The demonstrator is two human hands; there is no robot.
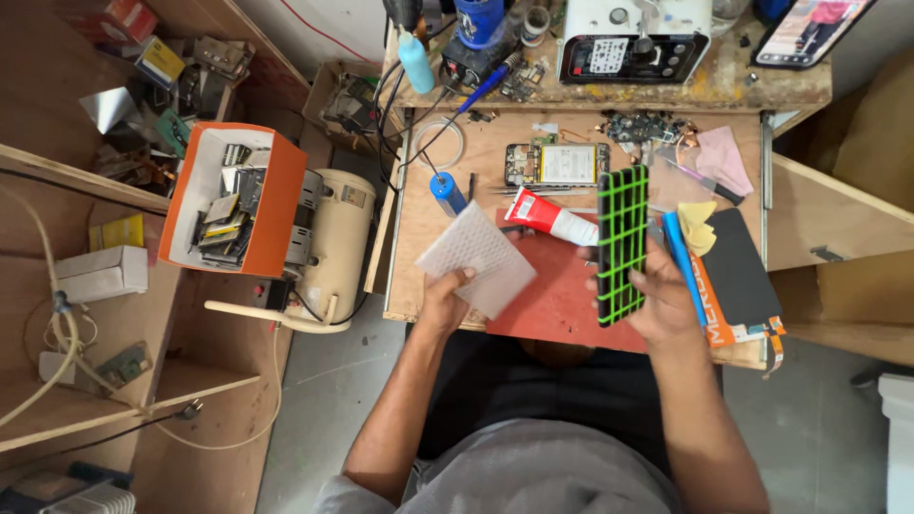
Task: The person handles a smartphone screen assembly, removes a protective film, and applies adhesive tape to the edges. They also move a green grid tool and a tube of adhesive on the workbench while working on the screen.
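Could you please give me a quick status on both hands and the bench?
Left hand grips white mesh pad. Right hand holds green-gridded black panel upright. Red-and-white tube lies between them.

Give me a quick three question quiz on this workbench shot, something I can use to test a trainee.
1. True or false: the left hand holds a black and green grid-patterned case.
2. What lies on the wooden table just beyond the red and white tube: A) an opened phone with its back off, B) a hammer, C) a coffee mug?
3. What sits on the floor to the left of the table, filled with flat parts?

Key
1. False: the left hand holds a white dotted sheet; the right hand holds the black and green case.
2. A, the opened phone.
3. An orange box.
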